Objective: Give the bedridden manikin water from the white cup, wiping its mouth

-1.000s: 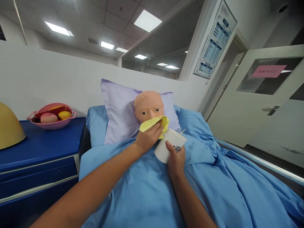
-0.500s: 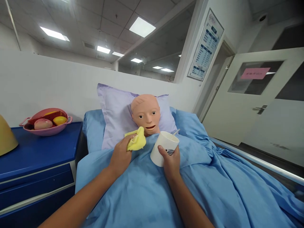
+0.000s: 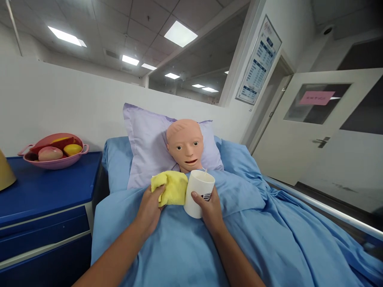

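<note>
A training manikin (image 3: 184,144) lies in bed, its head on a lilac pillow (image 3: 146,143), covered to the neck by a blue sheet (image 3: 185,247). My left hand (image 3: 149,209) is closed on a yellow cloth (image 3: 170,187), held over the sheet just below the manikin's chin. My right hand (image 3: 209,207) grips a white cup (image 3: 198,192) upright beside the cloth, touching it. A thin straw or stick pokes out of the cup's rim.
A blue bedside cabinet (image 3: 44,195) stands at the left with a pink bowl of fruit (image 3: 52,153) and a yellow dome (image 3: 6,171) at its edge. A metal bed rail (image 3: 323,207) runs along the right. A white door (image 3: 323,135) lies beyond.
My left hand took the yellow cloth away from the manikin's mouth and lowered it to the sheet beside the cup. The cup moved slightly left and down.
</note>
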A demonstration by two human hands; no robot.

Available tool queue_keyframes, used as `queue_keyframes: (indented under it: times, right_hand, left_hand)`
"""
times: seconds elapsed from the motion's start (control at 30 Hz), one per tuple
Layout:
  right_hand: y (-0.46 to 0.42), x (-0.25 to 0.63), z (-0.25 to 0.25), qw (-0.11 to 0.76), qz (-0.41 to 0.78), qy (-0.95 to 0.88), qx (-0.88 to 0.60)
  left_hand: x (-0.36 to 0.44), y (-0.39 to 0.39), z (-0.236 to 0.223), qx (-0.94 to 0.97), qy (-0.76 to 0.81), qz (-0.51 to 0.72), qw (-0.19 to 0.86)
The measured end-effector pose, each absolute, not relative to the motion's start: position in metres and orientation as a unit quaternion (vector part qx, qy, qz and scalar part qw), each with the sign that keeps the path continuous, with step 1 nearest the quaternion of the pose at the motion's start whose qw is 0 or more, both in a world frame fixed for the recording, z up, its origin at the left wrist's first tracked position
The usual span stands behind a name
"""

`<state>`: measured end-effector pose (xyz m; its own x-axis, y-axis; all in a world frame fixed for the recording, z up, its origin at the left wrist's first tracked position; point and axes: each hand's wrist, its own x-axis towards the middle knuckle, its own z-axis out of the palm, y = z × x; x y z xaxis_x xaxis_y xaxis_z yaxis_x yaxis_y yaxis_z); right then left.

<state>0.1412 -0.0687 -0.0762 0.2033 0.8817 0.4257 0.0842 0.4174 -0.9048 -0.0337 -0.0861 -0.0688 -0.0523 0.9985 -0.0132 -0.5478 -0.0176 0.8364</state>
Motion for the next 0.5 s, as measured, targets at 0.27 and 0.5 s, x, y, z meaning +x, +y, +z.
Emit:
queue_keyframes:
  times: [0.27, 0.5]
  right_hand:
    - [-0.069, 0.14, -0.073, 0.6, 0.359, -0.58, -0.418]
    - [-0.068, 0.138, -0.072, 0.614, 0.366, -0.555, -0.424]
  left_hand:
    - [-0.037, -0.067, -0.075, 0.451, 0.359, 0.586, 0.57]
    - [-0.038, -0.061, -0.075, 0.533, 0.32, 0.508, 0.596]
